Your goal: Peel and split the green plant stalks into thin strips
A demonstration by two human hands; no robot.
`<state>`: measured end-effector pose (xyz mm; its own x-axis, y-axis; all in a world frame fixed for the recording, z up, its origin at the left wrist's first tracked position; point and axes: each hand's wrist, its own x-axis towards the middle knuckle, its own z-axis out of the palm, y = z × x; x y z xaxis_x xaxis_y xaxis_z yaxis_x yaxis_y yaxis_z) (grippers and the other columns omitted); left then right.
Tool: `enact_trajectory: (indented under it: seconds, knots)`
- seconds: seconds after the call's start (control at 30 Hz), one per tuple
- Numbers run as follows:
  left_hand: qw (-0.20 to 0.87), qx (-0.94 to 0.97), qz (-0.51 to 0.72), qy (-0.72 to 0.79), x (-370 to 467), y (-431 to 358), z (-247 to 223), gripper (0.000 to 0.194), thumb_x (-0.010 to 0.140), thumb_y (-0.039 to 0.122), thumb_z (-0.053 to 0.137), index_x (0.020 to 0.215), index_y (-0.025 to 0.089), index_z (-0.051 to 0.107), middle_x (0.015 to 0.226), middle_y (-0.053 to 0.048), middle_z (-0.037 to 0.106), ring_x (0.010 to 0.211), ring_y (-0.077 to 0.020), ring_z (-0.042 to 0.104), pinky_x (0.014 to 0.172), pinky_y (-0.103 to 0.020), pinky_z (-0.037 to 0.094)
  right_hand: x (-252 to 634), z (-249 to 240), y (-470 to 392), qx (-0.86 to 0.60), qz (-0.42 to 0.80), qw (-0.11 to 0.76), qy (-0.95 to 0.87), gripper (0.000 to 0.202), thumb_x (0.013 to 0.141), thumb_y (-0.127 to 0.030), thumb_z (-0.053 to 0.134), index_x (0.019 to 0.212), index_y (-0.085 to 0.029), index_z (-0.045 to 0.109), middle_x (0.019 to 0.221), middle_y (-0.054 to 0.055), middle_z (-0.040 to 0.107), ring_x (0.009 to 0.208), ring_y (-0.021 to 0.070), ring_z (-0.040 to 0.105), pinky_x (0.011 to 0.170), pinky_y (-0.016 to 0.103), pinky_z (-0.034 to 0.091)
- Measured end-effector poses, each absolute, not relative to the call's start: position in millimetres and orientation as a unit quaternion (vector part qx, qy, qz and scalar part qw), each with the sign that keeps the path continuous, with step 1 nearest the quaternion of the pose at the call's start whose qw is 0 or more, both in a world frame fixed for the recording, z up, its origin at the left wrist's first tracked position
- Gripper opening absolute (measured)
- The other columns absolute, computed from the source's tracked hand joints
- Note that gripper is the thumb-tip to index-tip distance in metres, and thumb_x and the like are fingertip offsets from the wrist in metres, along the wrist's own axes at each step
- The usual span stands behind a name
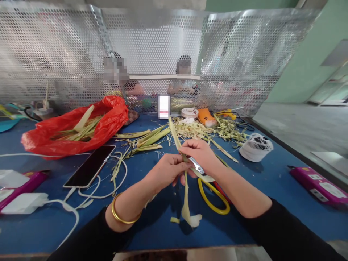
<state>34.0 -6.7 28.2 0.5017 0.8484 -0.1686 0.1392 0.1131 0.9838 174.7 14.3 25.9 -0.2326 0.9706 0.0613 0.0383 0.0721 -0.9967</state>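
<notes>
Beneath everything, a blue table (pixel 152 233) is stretching wide. Inward from its near edge's middle, the left hand (pixel 174 168) and right hand (pixel 199 154) are pinching a leaf strip (pixel 175 136). Scissors (pixel 199 169) are resting against the right hand; whether it is gripping them, I cannot tell. Uneven pulling could be tearing the strip; slipping scissors, nicking either hand.

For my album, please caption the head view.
Left hand and right hand hold a pale plant strip above a blue table.

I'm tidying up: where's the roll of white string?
On the right in the head view, the white string stands on the blue table, beyond the right forearm.
</notes>
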Motion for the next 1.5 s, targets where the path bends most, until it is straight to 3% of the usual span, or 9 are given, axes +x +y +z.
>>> enact_trajectory:
  seconds: [0.23,0.43,0.57,0.7,0.87,1.0,1.17,1.37,1.5]
  knots:
    - [0.688,0.546,0.253,0.405,32,-6,29,0.019,0.080,0.027,0.058,0.079,0.011,0.068,0.074,-0.010,0.074,0.040,-0.0075,0.053,0.032,-0.016,0.031,171,19,16,-0.391,0.686,0.409,-0.456,0.023,0.065,-0.032,0.072,0.061,-0.017,0.056,0.039,-0.009,0.048,0.027,0.0040,0.033,0.031,0.018,0.027]
    - [0.727,0.517,0.224,0.392,32,-7,28,0.020,0.082,0.026,0.056,0.073,0.012,0.067,0.067,-0.009,0.073,0.037,-0.0075,0.053,0.031,-0.016,0.031,174,22,18,-0.359,0.719,0.407,-0.434,0.025,0.061,-0.031,0.078,0.067,-0.015,0.061,0.059,-0.002,0.062,0.047,0.0073,0.053,0.045,0.019,0.040]
    - [0.729,0.537,0.195,0.376,32,-8,28,0.020,0.082,0.024,0.056,0.073,0.011,0.068,0.070,-0.009,0.074,0.039,-0.0078,0.055,0.031,-0.015,0.032,169,16,18,-0.387,0.678,0.429,-0.455,0.027,0.056,-0.029,0.080,0.056,-0.016,0.056,0.050,-0.006,0.055,0.045,0.0065,0.046,0.046,0.019,0.035]
    - [0.749,0.494,0.232,0.376,31,-6,29,0.019,0.084,0.024,0.057,0.079,0.010,0.069,0.074,-0.010,0.074,0.041,-0.0079,0.057,0.033,-0.015,0.035,171,15,19,-0.426,0.612,0.394,-0.537,0.027,0.067,-0.041,0.071,0.061,-0.018,0.059,0.047,-0.007,0.050,0.043,0.0080,0.041,0.045,0.022,0.032]
    - [0.747,0.406,0.357,0.387,24,1,32,0.017,0.087,0.017,0.053,0.086,0.010,0.067,0.081,-0.010,0.074,0.047,-0.0072,0.059,0.035,-0.014,0.040,189,28,27,-0.479,0.396,0.443,-0.646,0.030,0.080,-0.045,0.058,0.068,-0.018,0.065,0.068,0.000,0.063,0.067,0.0147,0.055,0.065,0.026,0.041]
    - [0.742,0.359,0.414,0.385,19,5,35,0.018,0.089,0.017,0.050,0.085,0.010,0.066,0.082,-0.010,0.073,0.050,-0.0077,0.060,0.037,-0.015,0.043,198,41,22,-0.485,0.396,0.380,-0.681,0.040,0.084,-0.051,0.052,0.064,-0.018,0.061,0.063,0.000,0.060,0.061,0.0150,0.053,0.059,0.027,0.039]
    - [0.728,0.340,0.449,0.391,17,8,36,0.021,0.091,0.019,0.049,0.083,0.010,0.066,0.068,-0.005,0.069,0.047,-0.0071,0.058,0.036,-0.014,0.042,195,44,14,-0.485,0.403,0.297,-0.717,0.031,0.082,-0.045,0.059,0.066,-0.019,0.059,0.061,-0.002,0.060,0.056,0.0129,0.050,0.054,0.025,0.035]
    - [0.776,0.318,0.413,0.356,19,7,36,0.021,0.092,0.019,0.047,0.086,0.010,0.066,0.063,-0.002,0.067,0.046,-0.0060,0.056,0.037,-0.013,0.042,194,29,26,-0.465,0.372,0.299,-0.746,0.035,0.080,-0.045,0.062,0.059,-0.018,0.056,0.056,-0.002,0.058,0.055,0.0130,0.049,0.055,0.025,0.034]
    - [0.753,0.325,0.441,0.365,19,5,36,0.017,0.090,0.017,0.052,0.088,0.010,0.067,0.076,-0.006,0.072,0.050,-0.0072,0.060,0.041,-0.014,0.047,194,28,27,-0.480,0.262,0.340,-0.765,0.024,0.084,-0.039,0.057,0.077,-0.018,0.068,0.073,0.002,0.067,0.068,0.0174,0.058,0.063,0.028,0.040]
